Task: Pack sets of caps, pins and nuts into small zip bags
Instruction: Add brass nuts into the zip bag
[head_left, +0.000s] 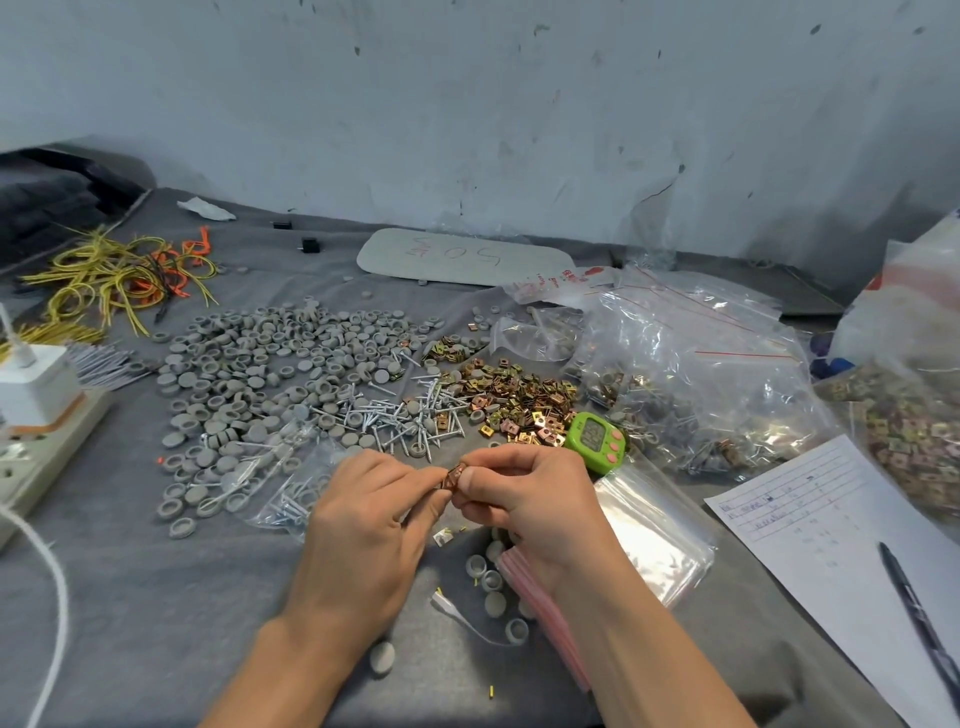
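Left hand (363, 519) & right hand (524, 499): fingertips pressed together, pinching copper nuts (454, 475) btwn them, likely counting a set. Caps (491, 579) lie just below the hands, staged for bagging. Empty zip bags (654, 530) right of hands; pins (395, 410) ahead on tabletop (156, 623).

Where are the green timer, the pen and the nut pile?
green timer (594, 435): head view, on its display face.
pen (915, 613): head view, mid-barrel, on the paper.
nut pile (519, 397): head view, centre of the heap.
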